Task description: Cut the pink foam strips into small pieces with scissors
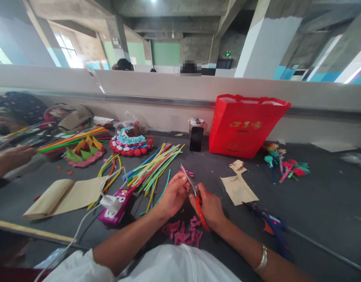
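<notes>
My right hand (211, 207) is closed around the red-handled scissors (199, 209), whose metal blades point up and to the left. My left hand (174, 192) is pinched beside the blades, its fingertips close to them. Just past those fingertips shows a pink fuzzy piece (189, 172); whether the fingers hold it I cannot tell. Below both hands, several short pink fuzzy pieces (183, 235) lie on the dark table. A bundle of coloured pipe cleaners (156, 168) lies beyond my left hand.
A purple power strip (117, 207) with a white plug and brown paper (83, 192) lie left. A phone (196, 139) leans near a red bag (245, 127). To the right are fuzzy flowers (292, 168) and a blue glue gun (271, 227). Another person's hand (17, 158) reaches in at left.
</notes>
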`<state>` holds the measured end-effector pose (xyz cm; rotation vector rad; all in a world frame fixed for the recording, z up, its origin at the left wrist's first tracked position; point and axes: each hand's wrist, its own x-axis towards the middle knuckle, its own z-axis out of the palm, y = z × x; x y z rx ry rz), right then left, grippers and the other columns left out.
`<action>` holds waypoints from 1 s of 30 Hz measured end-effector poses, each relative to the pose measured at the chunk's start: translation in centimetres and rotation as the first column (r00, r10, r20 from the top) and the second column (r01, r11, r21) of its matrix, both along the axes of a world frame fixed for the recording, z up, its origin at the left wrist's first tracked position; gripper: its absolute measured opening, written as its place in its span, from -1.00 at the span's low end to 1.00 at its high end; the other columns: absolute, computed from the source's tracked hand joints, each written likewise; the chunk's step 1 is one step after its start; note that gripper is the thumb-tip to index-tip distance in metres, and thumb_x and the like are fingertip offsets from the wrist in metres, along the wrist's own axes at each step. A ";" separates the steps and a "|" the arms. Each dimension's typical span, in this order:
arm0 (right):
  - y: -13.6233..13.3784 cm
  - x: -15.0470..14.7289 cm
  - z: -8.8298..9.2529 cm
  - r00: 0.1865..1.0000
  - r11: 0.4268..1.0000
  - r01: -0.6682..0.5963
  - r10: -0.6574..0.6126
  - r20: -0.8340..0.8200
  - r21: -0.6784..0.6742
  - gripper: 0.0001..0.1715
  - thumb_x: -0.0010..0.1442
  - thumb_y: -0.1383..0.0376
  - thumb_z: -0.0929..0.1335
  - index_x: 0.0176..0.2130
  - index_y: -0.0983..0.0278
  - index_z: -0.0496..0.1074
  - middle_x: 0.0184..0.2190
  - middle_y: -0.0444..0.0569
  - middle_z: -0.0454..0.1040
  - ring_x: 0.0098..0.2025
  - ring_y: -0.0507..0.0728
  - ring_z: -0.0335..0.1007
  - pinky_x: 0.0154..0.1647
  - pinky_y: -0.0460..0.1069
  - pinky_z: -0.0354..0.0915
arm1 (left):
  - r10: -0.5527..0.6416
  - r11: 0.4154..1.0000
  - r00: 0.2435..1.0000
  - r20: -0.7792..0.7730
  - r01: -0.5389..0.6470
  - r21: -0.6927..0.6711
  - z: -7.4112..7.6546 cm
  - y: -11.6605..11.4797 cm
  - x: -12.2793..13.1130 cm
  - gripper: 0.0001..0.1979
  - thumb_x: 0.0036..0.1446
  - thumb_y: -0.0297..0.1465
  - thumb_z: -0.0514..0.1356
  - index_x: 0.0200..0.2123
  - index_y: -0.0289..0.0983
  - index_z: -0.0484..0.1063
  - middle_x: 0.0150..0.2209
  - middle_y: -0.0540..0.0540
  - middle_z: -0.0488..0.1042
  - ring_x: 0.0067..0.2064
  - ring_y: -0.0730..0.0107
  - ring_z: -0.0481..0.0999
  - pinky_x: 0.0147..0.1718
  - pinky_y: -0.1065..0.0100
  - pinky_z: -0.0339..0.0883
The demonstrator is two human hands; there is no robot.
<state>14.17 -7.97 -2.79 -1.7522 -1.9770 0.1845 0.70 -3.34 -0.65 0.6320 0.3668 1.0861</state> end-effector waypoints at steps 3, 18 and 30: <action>0.0 0.0 0.0 1.000 1.000 -0.008 0.007 -0.014 -0.020 -0.79 0.29 0.16 0.18 -0.23 0.24 0.25 -0.50 -0.12 0.50 -0.50 0.09 0.46 -0.53 -0.09 -0.03 | 0.004 1.000 1.000 -0.001 -0.004 -0.002 0.0 -0.1 -0.1 -0.92 0.06 -0.43 0.25 -0.38 -0.29 0.39 -0.49 0.03 0.36 -0.45 0.54 0.34 -0.38 0.45 0.20; 0.5 0.4 -0.4 0.996 0.998 0.047 -0.045 -0.078 0.028 -0.70 0.31 0.10 0.14 -0.24 0.25 0.26 -0.52 -0.09 0.47 -0.48 0.13 0.45 -0.53 -0.09 0.01 | 0.002 0.999 1.000 0.028 -0.003 0.040 0.5 0.1 -0.1 -0.85 0.13 -0.40 0.18 -0.47 -0.29 0.32 -0.52 0.04 0.25 -0.44 0.50 0.28 -0.34 0.39 0.19; 0.2 0.0 0.0 1.000 0.999 0.021 -0.021 0.005 -0.031 -0.77 0.27 0.13 0.20 -0.18 0.22 0.26 -0.50 -0.13 0.49 -0.49 0.11 0.45 -0.54 -0.09 -0.06 | 0.015 1.000 1.000 -0.025 -0.015 0.013 0.5 0.0 0.0 -0.89 0.06 -0.39 0.25 -0.42 -0.30 0.39 -0.49 0.01 0.31 -0.45 0.50 0.30 -0.38 0.42 0.21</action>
